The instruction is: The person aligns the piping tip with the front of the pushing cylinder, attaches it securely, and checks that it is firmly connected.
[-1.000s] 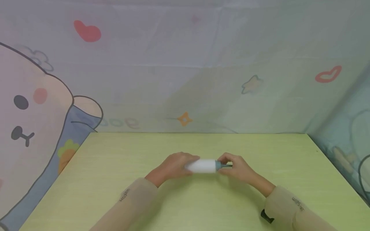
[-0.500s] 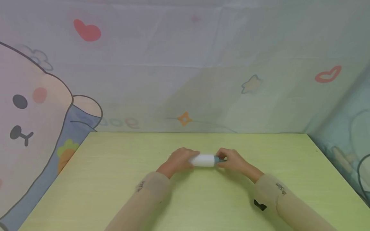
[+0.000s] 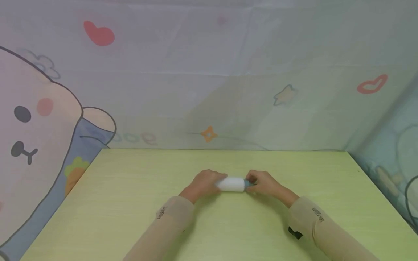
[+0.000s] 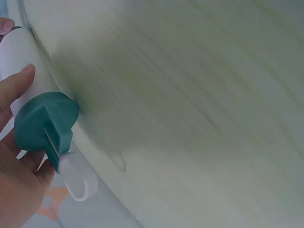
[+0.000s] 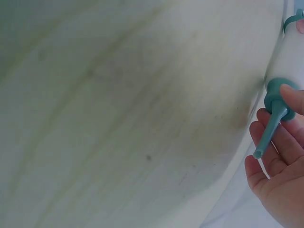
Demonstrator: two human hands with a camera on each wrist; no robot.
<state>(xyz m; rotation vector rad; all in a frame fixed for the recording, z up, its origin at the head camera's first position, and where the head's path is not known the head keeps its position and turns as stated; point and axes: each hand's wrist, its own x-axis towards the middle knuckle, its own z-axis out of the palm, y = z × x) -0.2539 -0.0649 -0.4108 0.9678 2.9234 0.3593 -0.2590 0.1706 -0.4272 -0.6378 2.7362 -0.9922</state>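
A white bottle (image 3: 232,184) lies sideways between my two hands, held just over the table or touching it; I cannot tell which. My left hand (image 3: 204,185) grips its body near the left end. In the left wrist view that end carries a teal cap (image 4: 35,118) with a white hook (image 4: 78,178) on it. My right hand (image 3: 266,184) pinches the teal nozzle cap (image 5: 274,90) at the other end, thumb on one side and fingers on the other. A thin teal spout (image 5: 270,133) sticks out past those fingers in the right wrist view.
The pale yellow-green table (image 3: 114,188) spreads out around both arms. A printed cloth (image 3: 183,47) with hearts and a cartoon animal hangs behind and at the sides. A dark cable (image 3: 407,195) loops at the far right.
Both hands and the bottle have shifted slightly away from me, then a little back. The spout, visible beyond the right fingers a second ago, is now mostly hidden by that hand.
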